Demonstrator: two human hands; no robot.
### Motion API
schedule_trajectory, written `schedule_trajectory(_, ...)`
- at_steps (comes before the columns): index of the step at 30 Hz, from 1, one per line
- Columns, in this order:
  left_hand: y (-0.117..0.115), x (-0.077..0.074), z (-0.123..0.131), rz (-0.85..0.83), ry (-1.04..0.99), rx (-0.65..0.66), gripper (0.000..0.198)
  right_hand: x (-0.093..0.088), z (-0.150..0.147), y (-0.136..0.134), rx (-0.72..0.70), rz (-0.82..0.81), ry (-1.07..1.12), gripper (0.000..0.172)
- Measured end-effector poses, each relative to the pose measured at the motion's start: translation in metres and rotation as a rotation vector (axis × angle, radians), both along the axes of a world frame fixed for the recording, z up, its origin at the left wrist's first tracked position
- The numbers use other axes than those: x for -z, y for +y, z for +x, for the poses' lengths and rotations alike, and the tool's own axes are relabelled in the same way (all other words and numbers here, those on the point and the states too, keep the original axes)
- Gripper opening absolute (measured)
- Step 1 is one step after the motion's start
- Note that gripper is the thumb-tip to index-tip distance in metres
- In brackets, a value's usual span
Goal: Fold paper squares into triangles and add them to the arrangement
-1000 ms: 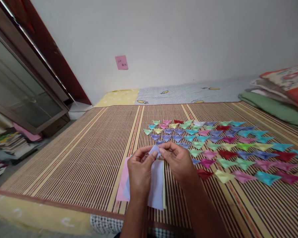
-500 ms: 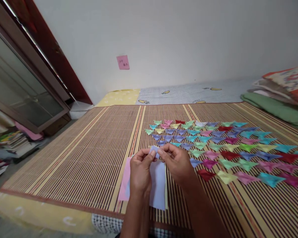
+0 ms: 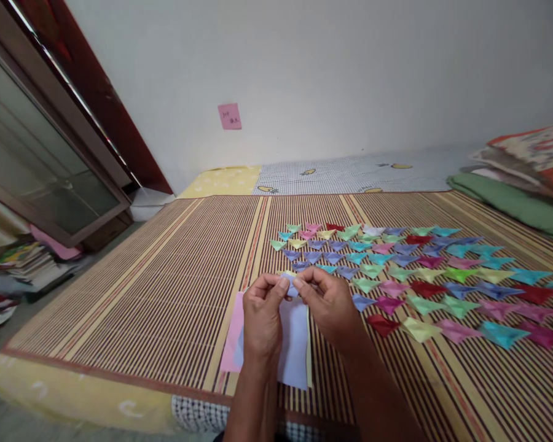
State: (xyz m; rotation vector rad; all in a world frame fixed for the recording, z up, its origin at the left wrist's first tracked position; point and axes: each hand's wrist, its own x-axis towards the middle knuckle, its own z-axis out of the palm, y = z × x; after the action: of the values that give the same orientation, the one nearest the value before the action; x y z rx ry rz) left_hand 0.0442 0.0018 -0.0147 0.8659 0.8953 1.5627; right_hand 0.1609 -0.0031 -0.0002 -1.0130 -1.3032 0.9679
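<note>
My left hand (image 3: 263,314) and my right hand (image 3: 328,302) meet at the fingertips over a striped bamboo mat (image 3: 166,288). Both pinch a small lavender folded paper (image 3: 289,284), mostly hidden by the fingers. Under my hands lies a small stack of paper sheets (image 3: 293,350), lavender on top with pink showing at the left edge and yellow at the right. Several folded paper shapes (image 3: 415,270) in many colours lie in rows on the mat, to the right of my hands and beyond them.
The mat covers a low bed against a white wall with a pink note (image 3: 229,115). Folded bedding and a pillow (image 3: 516,184) lie at the right. A glass-fronted cabinet (image 3: 37,153) and stacked books (image 3: 23,264) are on the floor at the left.
My fingertips have closed tighter on the lavender paper, which shows less than before. The view has shifted slightly; the hands stay in the same place.
</note>
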Motion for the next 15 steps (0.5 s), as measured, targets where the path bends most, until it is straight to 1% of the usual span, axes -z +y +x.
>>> schedule_trajectory(3,0.001,0.002,0.005,-0.011,-0.036,-0.021,0.029,0.002,-0.001,0.001,0.002,-0.042,0.028,0.022)
schedule_trajectory(5,0.001,0.001,0.005,-0.022,-0.049,0.002,0.03,0.003,0.001,0.002,0.01,-0.046,0.043,0.02)
schedule_trajectory(7,0.0,-0.002,0.001,-0.042,-0.034,0.1,0.031,0.002,0.006,0.001,0.003,-0.032,0.034,0.017)
schedule_trajectory(10,-0.001,-0.008,-0.007,-0.074,0.077,0.303,0.032,0.0,0.014,0.0,-0.046,-0.022,0.002,0.015)
schedule_trajectory(12,-0.002,-0.011,-0.01,-0.071,0.147,0.369,0.031,0.001,0.017,0.0,-0.07,-0.03,0.009,0.015)
schedule_trajectory(13,-0.002,-0.011,-0.01,-0.058,0.158,0.359,0.03,0.001,0.017,0.001,-0.078,-0.036,0.031,0.013)
schedule_trajectory(15,-0.002,-0.011,-0.008,-0.024,0.101,0.271,0.027,0.004,0.016,0.002,-0.086,-0.046,0.093,0.012)
